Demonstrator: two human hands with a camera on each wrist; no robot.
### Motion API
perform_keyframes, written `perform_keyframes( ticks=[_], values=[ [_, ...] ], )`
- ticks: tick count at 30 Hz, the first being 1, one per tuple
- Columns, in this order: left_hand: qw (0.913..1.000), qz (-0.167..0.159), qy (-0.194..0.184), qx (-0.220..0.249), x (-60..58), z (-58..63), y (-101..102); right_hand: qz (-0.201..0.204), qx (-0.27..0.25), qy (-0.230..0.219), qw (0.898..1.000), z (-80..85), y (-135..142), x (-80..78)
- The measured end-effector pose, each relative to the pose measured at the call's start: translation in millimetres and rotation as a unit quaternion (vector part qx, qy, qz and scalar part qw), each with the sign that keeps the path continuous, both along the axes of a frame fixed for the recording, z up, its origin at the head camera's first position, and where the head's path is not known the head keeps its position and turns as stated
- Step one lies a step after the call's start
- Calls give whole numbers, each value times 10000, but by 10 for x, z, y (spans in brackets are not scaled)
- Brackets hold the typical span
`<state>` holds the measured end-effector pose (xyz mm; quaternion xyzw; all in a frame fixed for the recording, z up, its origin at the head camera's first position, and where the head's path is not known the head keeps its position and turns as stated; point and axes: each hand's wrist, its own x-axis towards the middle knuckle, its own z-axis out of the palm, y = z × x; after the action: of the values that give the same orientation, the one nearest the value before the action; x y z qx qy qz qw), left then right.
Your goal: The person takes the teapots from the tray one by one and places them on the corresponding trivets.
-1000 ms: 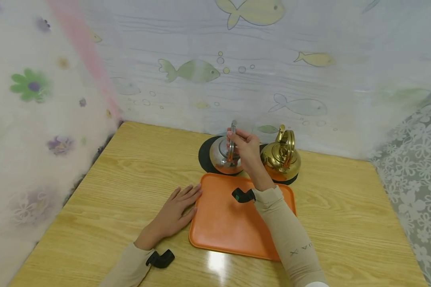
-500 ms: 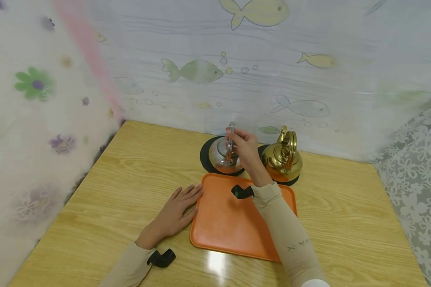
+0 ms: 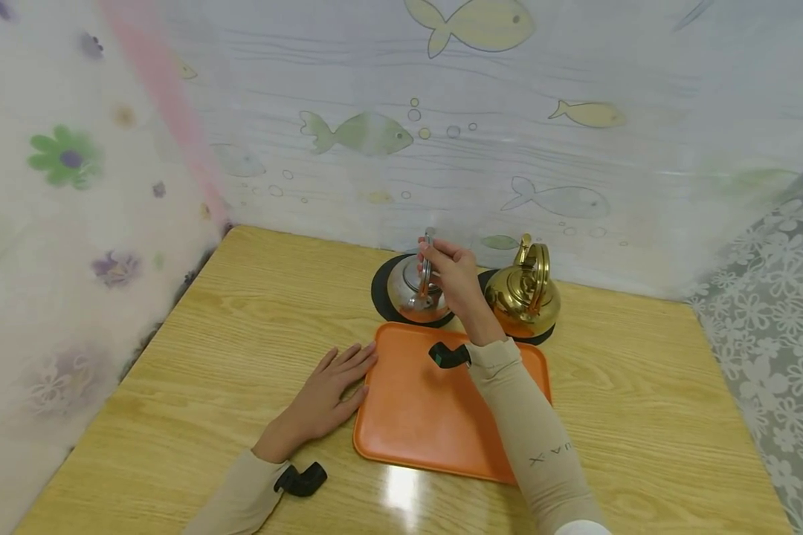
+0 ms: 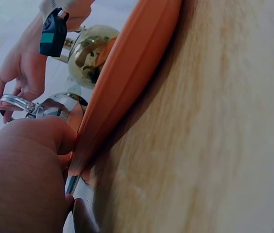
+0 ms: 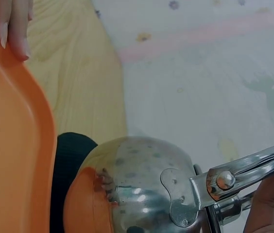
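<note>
My right hand [image 3: 458, 279] grips the upright handle of a shiny silver kettle [image 3: 407, 296], fingers and thumb around the metal loop. The kettle is upright over a black round mat [image 3: 381, 286] behind the tray; in the right wrist view its polished body [image 5: 142, 194] reflects the orange tray. My left hand [image 3: 321, 401] lies with fingers stretched out, its fingertips on the left rim of the orange tray [image 3: 415, 401]. The left wrist view shows that hand [image 4: 25, 165] right at the tray's edge [image 4: 127, 82].
A gold kettle [image 3: 522, 297] with a raised handle stands on a second black mat [image 3: 545, 338], just right of my right wrist. Behind the wooden table [image 3: 241, 312] hangs a fish-print curtain [image 3: 348, 186]. My right forearm crosses over the tray's right part.
The silver kettle and my right hand have shifted slightly to the left over the mat. My left hand, the tray and the gold kettle stay in place.
</note>
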<state>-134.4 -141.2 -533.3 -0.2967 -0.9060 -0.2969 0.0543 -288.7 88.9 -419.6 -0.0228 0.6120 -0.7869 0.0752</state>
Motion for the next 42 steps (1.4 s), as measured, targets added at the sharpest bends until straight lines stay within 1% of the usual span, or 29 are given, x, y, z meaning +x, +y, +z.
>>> perform_keyframes(
  ticks=[5, 12, 18, 24, 26, 32, 38, 42],
  values=[
    [10000, 4, -22, -38, 5, 7, -6, -18, -45, -26, 10000, -6, -7, 8],
    [9999, -18, 99, -23, 11, 24, -12, 59, -115, -42, 9999, 0, -20, 19],
    [9999, -4, 51, -129, 21, 44, -15, 40, -95, -35, 9999, 9, -27, 34],
    [9999, 9, 63, -83, 24, 39, -11, 11, -241, -14, 9997, 12, -49, 42],
    [9999, 16, 70, -87, 26, 34, -13, -7, -193, 23, 9998, 3, -60, 49],
    [9998, 9, 144, -136, 35, 25, -19, -213, 211, 143, 9994, -33, -86, 76],
    [10000, 18, -25, -92, 29, 8, -16, -417, 465, 267, 9977, -32, -100, 98],
    [10000, 3, -60, -65, 5, -6, -1, -454, 648, 513, 9955, -46, -82, 102]
  ],
)
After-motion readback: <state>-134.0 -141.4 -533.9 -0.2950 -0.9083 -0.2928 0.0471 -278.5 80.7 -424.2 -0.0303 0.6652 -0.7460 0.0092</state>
